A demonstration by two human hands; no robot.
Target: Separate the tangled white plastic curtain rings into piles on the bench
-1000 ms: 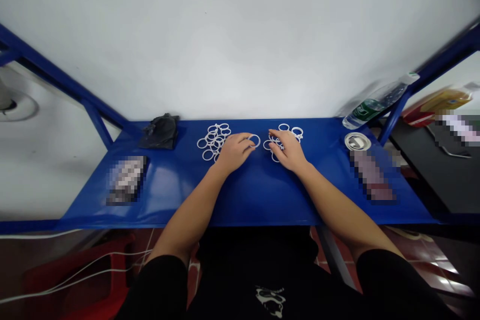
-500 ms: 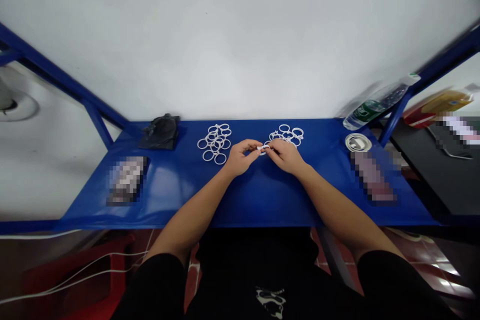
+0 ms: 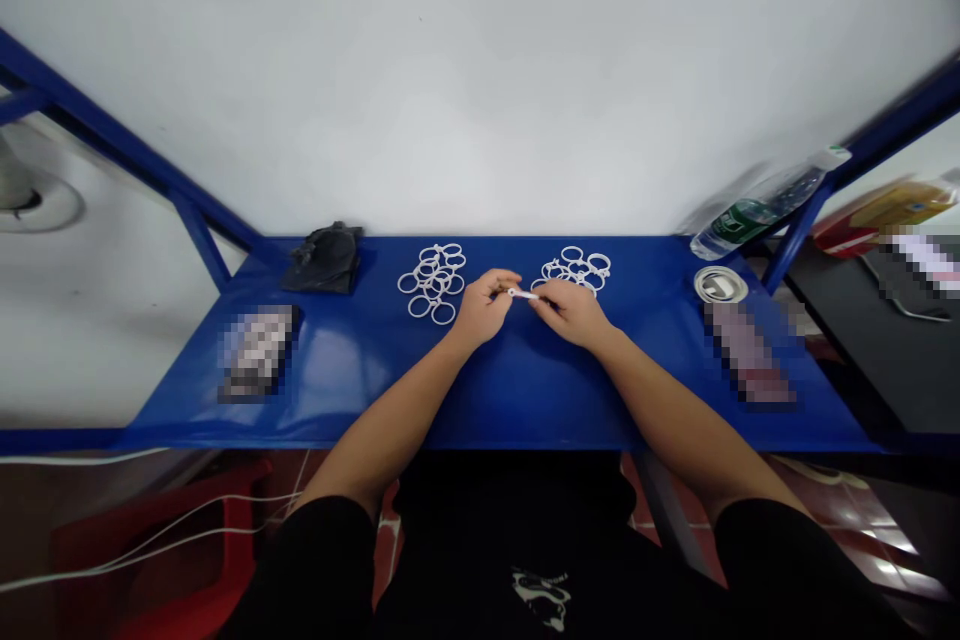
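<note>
My left hand [image 3: 482,305] and my right hand [image 3: 571,310] meet over the middle of the blue shelf [image 3: 495,390]. Both are closed in a pinch on one white plastic ring [image 3: 523,294] held edge-on between the fingertips. A pile of several white rings [image 3: 433,281] lies just left of my left hand. A second pile of white rings [image 3: 577,268] lies behind my right hand, near the wall.
A dark crumpled cloth [image 3: 324,258] sits at the back left. A blurred flat object [image 3: 255,352] lies on the left. At the right are a round metal tin [image 3: 720,284], a blurred object [image 3: 748,350] and a plastic bottle [image 3: 765,203] leaning on the blue frame.
One second ago each hand rested on its own ring pile. Both hands came together at the centre holding a ring, and that ring has since turned edge-on between the fingertips.
</note>
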